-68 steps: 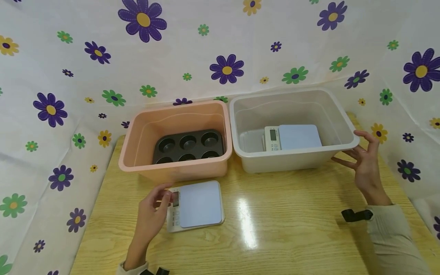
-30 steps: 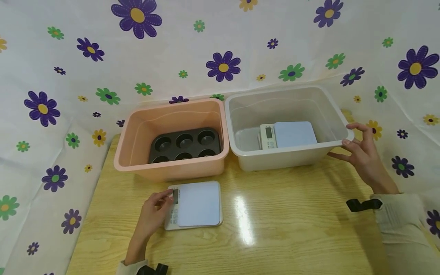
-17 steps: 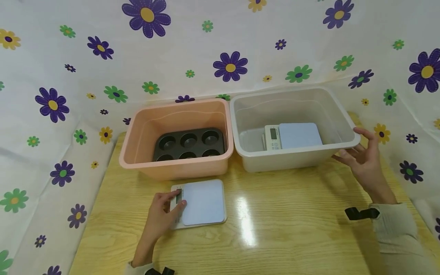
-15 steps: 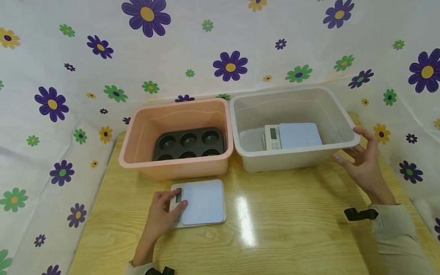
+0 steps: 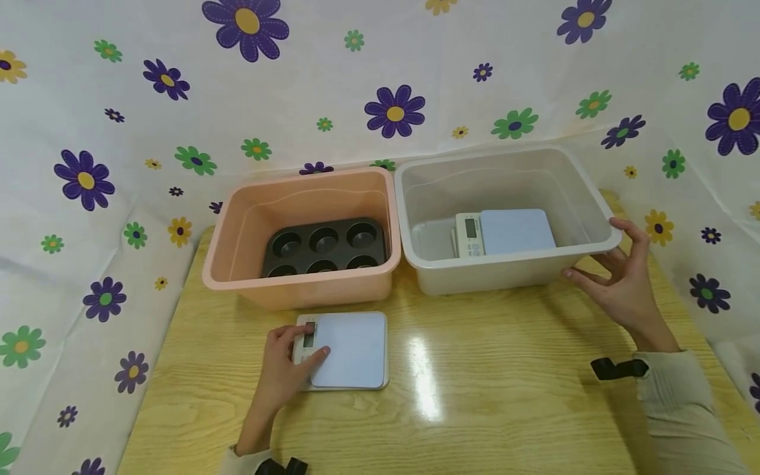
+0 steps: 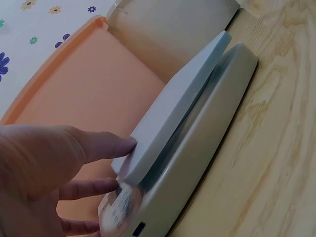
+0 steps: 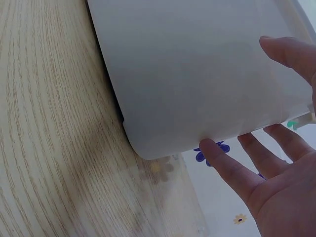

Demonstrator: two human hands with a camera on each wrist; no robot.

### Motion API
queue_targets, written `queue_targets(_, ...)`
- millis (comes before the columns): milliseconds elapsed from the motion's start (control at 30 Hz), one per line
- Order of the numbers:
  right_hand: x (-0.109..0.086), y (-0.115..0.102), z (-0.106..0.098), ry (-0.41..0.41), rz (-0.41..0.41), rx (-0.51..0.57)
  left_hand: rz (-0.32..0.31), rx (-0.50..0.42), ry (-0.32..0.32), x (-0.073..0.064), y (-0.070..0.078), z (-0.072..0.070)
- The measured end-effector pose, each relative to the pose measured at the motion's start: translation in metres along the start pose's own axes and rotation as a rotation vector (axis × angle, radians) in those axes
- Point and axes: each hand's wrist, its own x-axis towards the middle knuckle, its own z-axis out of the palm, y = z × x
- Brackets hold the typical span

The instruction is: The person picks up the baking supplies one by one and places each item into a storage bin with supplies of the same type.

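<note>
A kitchen scale (image 5: 350, 349) with a pale blue platform lies flat on the wooden table, display to the left. My left hand (image 5: 282, 366) touches its left end: the thumb rests on the platform's edge and a fingertip lies on the display, as the left wrist view (image 6: 44, 163) shows of this hand. At the right, my right hand (image 5: 632, 290) is at the front right corner of a grey-white bin (image 5: 499, 274). One finger meets the rim, and the thumb lies by the front wall. In the right wrist view its fingers (image 7: 229, 165) reach along the bin's side.
A peach bin (image 5: 320, 293) stands left of the grey-white one, holding a dark muffin tin (image 5: 309, 236). Inside the grey-white bin lies another scale (image 5: 516, 231). A flowered cloth (image 5: 320, 86) hangs behind. Bare tabletop (image 5: 475, 396) extends right of the near scale.
My left hand has moved right onto the scale, its thumb now on the platform, and the scale has turned slightly. My right thumb has shifted left along the bin's front wall.
</note>
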Motion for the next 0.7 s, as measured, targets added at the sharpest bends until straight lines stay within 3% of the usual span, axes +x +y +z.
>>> queue_targets(167,0.0,-0.001,0.0,0.021,0.011,-0.005,-0.002,0.063,0.025,-0.001,0.004,0.011)
queue_targets(300,0.0,-0.001,0.001,0.036,0.018,-0.011,-0.014,0.054,0.041,-0.005,0.009,0.014)
queue_targets(467,-0.001,0.0,0.001,0.031,0.025,-0.006,-0.011,0.032,0.042,-0.01,0.016,0.012)
queue_targets(700,0.0,-0.002,0.002,0.049,0.014,0.022,-0.044,0.038,-0.02,-0.011,0.018,0.001)
